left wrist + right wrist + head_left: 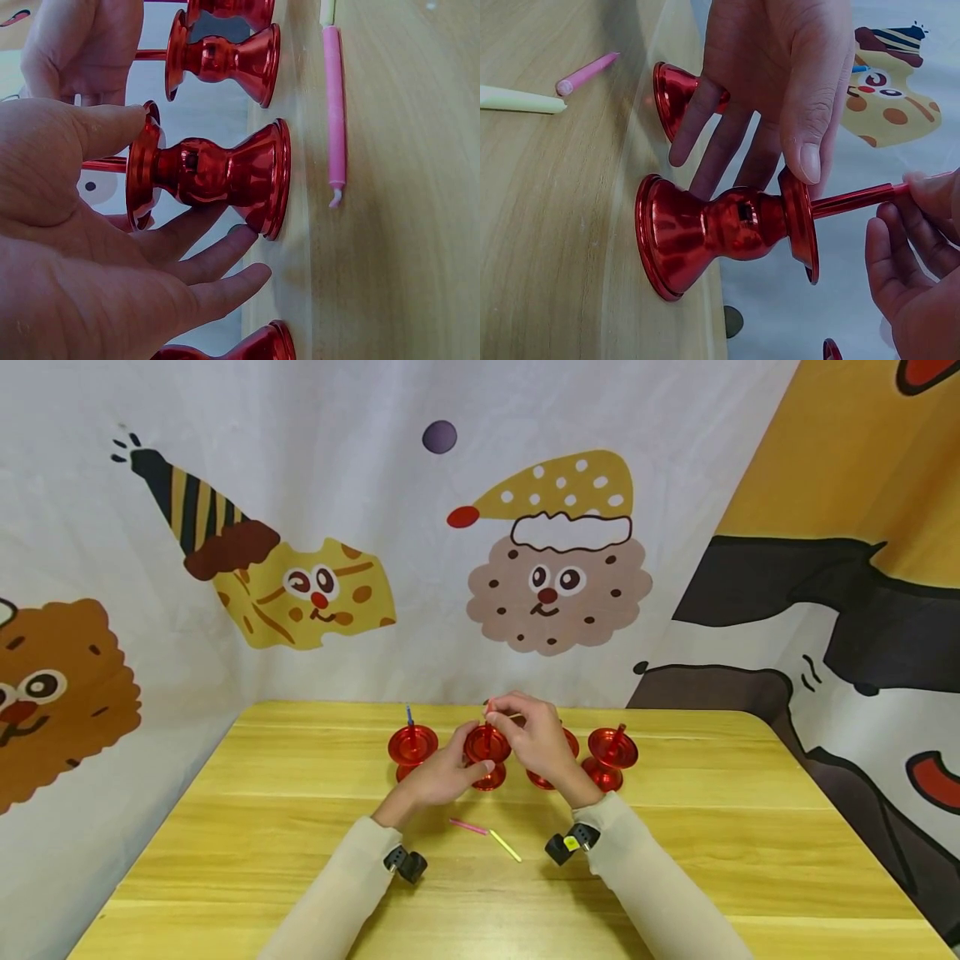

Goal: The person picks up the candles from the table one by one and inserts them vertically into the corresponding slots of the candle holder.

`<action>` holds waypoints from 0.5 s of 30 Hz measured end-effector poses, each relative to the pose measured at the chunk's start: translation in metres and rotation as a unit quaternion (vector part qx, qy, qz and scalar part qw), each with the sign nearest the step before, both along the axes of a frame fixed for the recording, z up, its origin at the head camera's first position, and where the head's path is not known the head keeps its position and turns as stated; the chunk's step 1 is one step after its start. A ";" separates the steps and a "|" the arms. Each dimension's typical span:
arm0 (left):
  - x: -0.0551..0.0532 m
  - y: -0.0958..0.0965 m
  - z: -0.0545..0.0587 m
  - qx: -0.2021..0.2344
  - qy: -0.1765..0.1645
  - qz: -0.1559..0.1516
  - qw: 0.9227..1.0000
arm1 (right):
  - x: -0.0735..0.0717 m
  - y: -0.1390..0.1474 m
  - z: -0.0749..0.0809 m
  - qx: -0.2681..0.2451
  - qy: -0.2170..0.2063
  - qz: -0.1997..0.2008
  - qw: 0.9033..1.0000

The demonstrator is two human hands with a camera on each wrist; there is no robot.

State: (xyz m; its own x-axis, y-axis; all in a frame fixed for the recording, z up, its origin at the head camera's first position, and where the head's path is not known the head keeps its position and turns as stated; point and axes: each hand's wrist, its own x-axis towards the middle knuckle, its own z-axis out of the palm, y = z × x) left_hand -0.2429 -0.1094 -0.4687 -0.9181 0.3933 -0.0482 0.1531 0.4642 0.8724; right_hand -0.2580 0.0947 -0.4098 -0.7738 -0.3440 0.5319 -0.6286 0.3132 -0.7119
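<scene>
Four red, shiny candle holders stand in a row, so several are in the head view. My left hand holds the second from the left, a candle holder with a wide dish, waisted stem and flared foot. The left thumb lies on the dish rim and the fingers reach behind the stem. Above it, my right hand pinches a thin reddish-pink candle at the top of the holder's upright red tube. The fingers cover much of that candle.
A blue candle stands in the leftmost holder. To the right are a partly hidden holder and the rightmost holder. Nearer me, a pink candle and a yellow candle lie on the wooden table. A printed cloth hangs behind.
</scene>
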 end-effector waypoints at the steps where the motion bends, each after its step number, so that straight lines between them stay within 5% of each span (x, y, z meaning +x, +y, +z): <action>1: 0.000 0.000 0.001 0.001 0.000 0.000 1.000 | 0.000 0.000 0.000 0.000 -0.001 -0.001 1.000; 15: 0.002 0.001 0.006 0.003 -0.007 -0.002 1.000 | 0.000 -0.002 -0.006 -0.008 -0.002 -0.010 1.000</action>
State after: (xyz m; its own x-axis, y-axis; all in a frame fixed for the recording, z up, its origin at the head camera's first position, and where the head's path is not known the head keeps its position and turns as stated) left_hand -0.2405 -0.1079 -0.4629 -0.9162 0.3965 -0.0577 0.1428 0.4577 0.8776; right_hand -0.2575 0.0931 -0.4158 -0.7830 -0.3206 0.5331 -0.6189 0.3148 -0.7197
